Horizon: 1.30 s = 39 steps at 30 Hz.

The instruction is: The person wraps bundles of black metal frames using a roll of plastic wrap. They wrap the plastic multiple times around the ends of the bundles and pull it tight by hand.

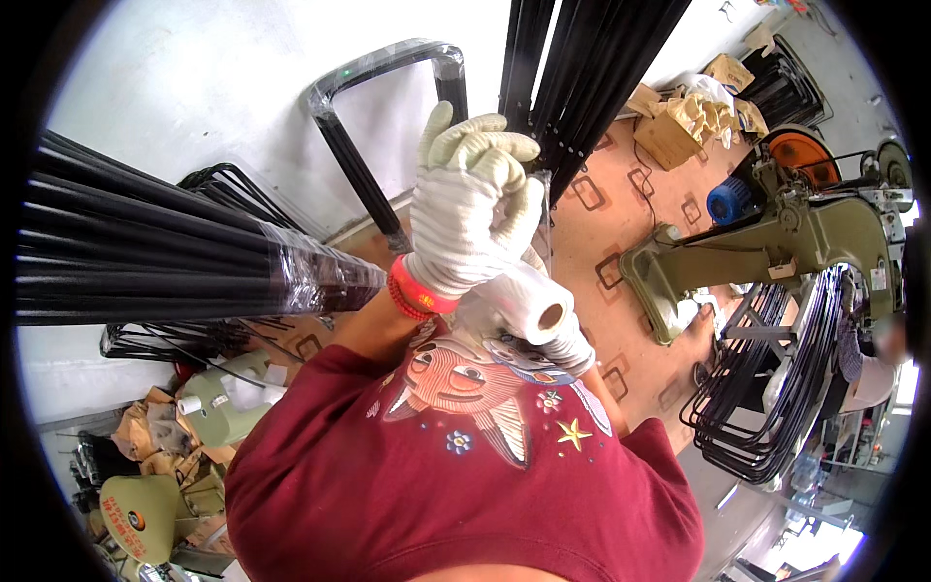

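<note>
White-gloved, the left hand (472, 209) curls beside the film roll (524, 301), contents unclear; the right hand (570, 351), largely hidden, grip unreadable. Clear wrap (315, 276) apparently keeps black tubes (155, 247) bundled.

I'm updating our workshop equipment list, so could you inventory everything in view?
Film roll: one, clear-white, at the hands
Tube bundles: two large, black, left and top centre
Wrapped frame: one, black, against the wall
Wall: white, upper left
Thin frames: several, black, lower right; more at left
Boxes: at least two, brown, upper right
Machine: one, olive, right
Wheel: one, orange, on the machine
Motor: one, blue, beside the wheel
Olive equipment: count unclear, lower left
Floor: tan, patterned
Co-worker: one, pale clothing, far right
Shirt: one, maroon, bottom centre
Wristband: one, red, left wrist
Left hand: one, white-gloved, centre
Right hand: one, white-gloved, mostly hidden by roll
</note>
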{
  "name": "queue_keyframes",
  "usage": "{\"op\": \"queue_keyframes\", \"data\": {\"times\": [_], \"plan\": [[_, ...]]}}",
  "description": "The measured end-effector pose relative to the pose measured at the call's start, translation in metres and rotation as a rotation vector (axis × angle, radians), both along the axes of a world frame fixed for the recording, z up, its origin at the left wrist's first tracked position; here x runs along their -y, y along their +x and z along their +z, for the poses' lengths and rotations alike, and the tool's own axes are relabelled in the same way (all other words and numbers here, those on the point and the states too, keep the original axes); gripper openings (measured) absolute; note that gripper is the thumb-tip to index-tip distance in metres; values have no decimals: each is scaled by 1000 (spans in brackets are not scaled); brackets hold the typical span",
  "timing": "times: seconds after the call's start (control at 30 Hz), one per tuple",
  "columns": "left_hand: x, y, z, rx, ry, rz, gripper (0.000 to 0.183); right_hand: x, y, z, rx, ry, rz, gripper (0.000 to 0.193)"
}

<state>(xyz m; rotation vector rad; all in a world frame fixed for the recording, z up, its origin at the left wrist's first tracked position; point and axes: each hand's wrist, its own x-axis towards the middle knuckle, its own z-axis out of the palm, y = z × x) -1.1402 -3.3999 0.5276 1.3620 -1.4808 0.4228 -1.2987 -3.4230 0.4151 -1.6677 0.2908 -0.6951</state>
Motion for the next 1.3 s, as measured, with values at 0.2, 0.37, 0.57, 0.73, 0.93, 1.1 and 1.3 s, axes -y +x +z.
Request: {"op": "queue_keyframes", "data": {"times": [0.2,0.37,0.57,0.73,0.93,1.1,1.3], "plan": [[11,3,-20,-119,-16,49,13,-3,10,29,239,280,-2,98],[16,14,-31,-538,40,-35,11,-1,-12,40,192,447,-165,92],[14,21,-22,-657,-79,-47,12,32,-10,55,440,513,-167,78],[28,37,-44,-559,-192,15,11,53,-17,69,445,574,-123,83],[36,48,-55,-657,-273,19,13,83,-24,62,425,526,-168,76],[76,70,-77,-759,-404,-119,13,122,-27,66,323,383,-240,72],[140,83,-78,-1459,-322,-1046,18,179,-17,76,236,356,-146,71]]}}
